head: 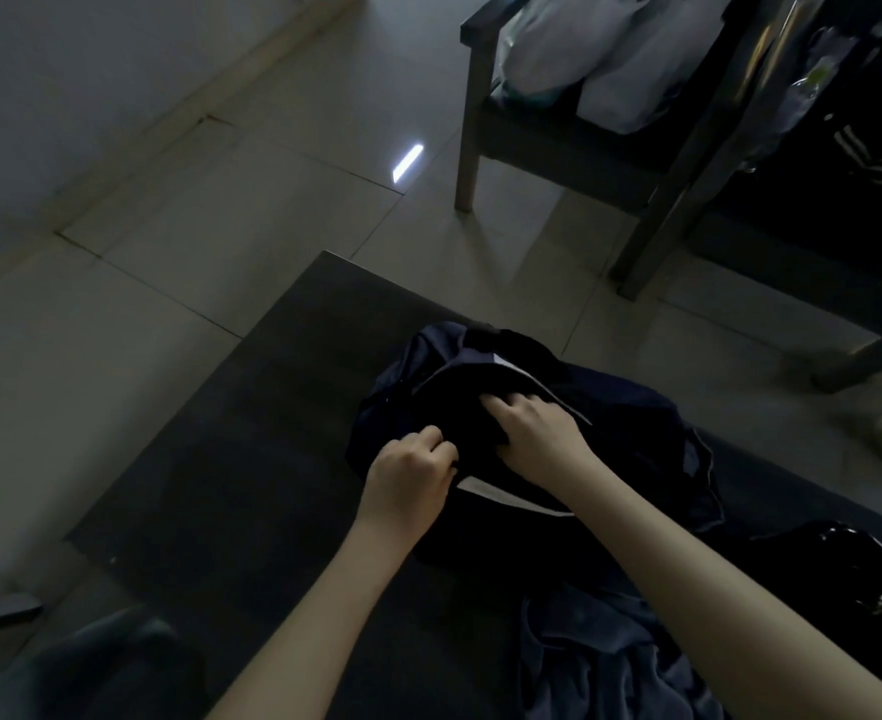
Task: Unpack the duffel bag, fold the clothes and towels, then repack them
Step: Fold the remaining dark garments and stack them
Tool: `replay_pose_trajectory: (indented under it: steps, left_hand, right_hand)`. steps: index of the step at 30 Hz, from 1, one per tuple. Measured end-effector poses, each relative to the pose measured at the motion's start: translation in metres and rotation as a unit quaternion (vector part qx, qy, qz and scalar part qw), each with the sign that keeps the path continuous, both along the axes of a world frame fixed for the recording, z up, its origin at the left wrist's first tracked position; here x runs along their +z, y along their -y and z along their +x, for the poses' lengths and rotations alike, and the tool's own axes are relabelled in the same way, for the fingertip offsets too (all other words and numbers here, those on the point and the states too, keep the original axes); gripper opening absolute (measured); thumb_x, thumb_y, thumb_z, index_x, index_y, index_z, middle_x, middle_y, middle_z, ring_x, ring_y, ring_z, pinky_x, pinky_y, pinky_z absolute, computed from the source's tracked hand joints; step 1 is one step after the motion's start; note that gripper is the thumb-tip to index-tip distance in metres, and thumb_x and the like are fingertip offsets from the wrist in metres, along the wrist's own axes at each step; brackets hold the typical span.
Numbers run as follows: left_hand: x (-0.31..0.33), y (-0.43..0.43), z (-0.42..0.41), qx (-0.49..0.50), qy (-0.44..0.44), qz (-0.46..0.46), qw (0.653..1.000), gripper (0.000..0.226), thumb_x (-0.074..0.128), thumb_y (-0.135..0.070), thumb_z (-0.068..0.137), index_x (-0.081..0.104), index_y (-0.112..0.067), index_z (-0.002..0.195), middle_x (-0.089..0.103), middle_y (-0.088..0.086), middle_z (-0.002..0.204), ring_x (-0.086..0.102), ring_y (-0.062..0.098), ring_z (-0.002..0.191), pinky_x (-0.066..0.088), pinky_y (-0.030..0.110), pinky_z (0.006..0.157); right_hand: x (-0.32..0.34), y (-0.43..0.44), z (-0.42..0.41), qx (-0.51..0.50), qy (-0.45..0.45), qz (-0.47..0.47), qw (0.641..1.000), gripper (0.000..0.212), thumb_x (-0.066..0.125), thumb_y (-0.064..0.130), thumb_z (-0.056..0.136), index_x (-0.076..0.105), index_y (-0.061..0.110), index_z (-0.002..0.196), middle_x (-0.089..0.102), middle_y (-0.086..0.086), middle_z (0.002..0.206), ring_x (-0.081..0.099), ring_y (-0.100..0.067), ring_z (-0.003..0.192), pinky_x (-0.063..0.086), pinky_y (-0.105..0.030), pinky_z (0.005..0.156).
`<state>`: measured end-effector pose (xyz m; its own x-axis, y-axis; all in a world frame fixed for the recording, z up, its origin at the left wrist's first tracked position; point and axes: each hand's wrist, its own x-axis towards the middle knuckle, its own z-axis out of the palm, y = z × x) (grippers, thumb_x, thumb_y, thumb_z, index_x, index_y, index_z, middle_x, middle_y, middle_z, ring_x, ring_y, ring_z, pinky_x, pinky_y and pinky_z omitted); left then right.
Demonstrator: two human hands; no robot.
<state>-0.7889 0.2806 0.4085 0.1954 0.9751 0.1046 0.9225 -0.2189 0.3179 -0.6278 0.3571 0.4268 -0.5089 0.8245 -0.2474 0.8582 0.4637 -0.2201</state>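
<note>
At frame centre my left hand [410,472] pinches the rim of the duffel bag [636,423], my right hand [532,428] grips dark cloth [459,402] inside; I'd lift slowly, mouth held wide.

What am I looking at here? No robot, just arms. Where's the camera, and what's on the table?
There is no machine: a person works bare-handed. The single picture comes from a wide-angle camera on their head, looking down. On the dark table lies an open navy duffel bag. The left hand pinches the bag's edge. The right hand lies on dark cloth inside, and its grip is unclear. A crumpled blue-grey garment lies nearer, by the right forearm.
</note>
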Motion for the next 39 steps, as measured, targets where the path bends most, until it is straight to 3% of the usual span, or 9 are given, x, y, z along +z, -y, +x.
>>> replay_pose_trajectory:
  steps: [9,14,16,23,33,39]
  left_hand:
    - [0.015,0.009,0.019,0.021,-0.004,-0.049,0.999,0.022,0.082,-0.017,0.070,0.072,-0.013,0.089,0.067,0.000,0.088,0.066,0.018,0.064,0.055,0.033,0.053]
    - [0.037,0.017,0.042,0.051,0.077,-0.087,0.992,0.029,0.056,-0.024,0.094,0.063,-0.013,0.120,0.060,-0.002,0.121,0.059,0.018,0.105,0.049,0.037,0.088]
    - [0.046,0.021,0.055,0.048,0.109,-0.107,0.987,0.032,0.050,-0.026,0.097,0.059,-0.014,0.125,0.057,-0.004,0.125,0.055,0.016,0.112,0.046,0.036,0.093]
    - [0.058,0.058,0.139,0.009,0.189,-0.165,0.968,0.029,0.049,-0.025,0.098,0.061,-0.013,0.121,0.060,-0.001,0.119,0.057,0.016,0.109,0.046,0.031,0.092]
    - [0.019,0.136,0.303,-0.120,0.146,-0.241,0.952,0.029,0.043,-0.027,0.100,0.060,-0.018,0.122,0.059,-0.005,0.122,0.056,0.015,0.110,0.045,0.031,0.092]
    - [-0.033,0.165,0.409,-0.202,0.103,-0.270,0.936,0.036,0.042,-0.027,0.100,0.054,-0.017,0.132,0.053,-0.003,0.133,0.052,0.017,0.118,0.044,0.034,0.095]
  right_hand:
    - [0.031,0.043,0.019,-0.049,-0.105,0.031,0.993,0.045,0.060,0.027,0.090,0.051,0.016,0.133,0.063,-0.004,0.122,0.057,-0.025,0.111,0.048,-0.035,0.081]
    - [0.045,0.074,0.045,-0.122,-0.130,0.032,0.983,0.042,0.059,0.028,0.091,0.053,0.019,0.131,0.064,0.000,0.120,0.058,-0.020,0.110,0.046,-0.030,0.084]
    - [0.052,0.087,0.059,-0.148,-0.138,0.025,0.979,0.041,0.056,0.031,0.093,0.052,0.021,0.132,0.063,0.003,0.121,0.058,-0.017,0.110,0.046,-0.028,0.084]
    - [0.061,0.161,0.153,-0.282,-0.164,-0.022,0.945,0.040,0.053,0.031,0.095,0.052,0.021,0.133,0.061,0.003,0.124,0.058,-0.014,0.109,0.046,-0.023,0.081]
    - [0.023,0.262,0.304,-0.420,-0.198,-0.053,0.884,0.037,0.056,0.022,0.093,0.055,0.016,0.129,0.062,0.003,0.124,0.058,-0.013,0.113,0.042,-0.018,0.087]
    - [-0.025,0.304,0.397,-0.478,-0.187,-0.057,0.856,0.040,0.057,0.021,0.092,0.053,0.015,0.132,0.061,-0.001,0.126,0.057,-0.016,0.114,0.045,-0.024,0.090]
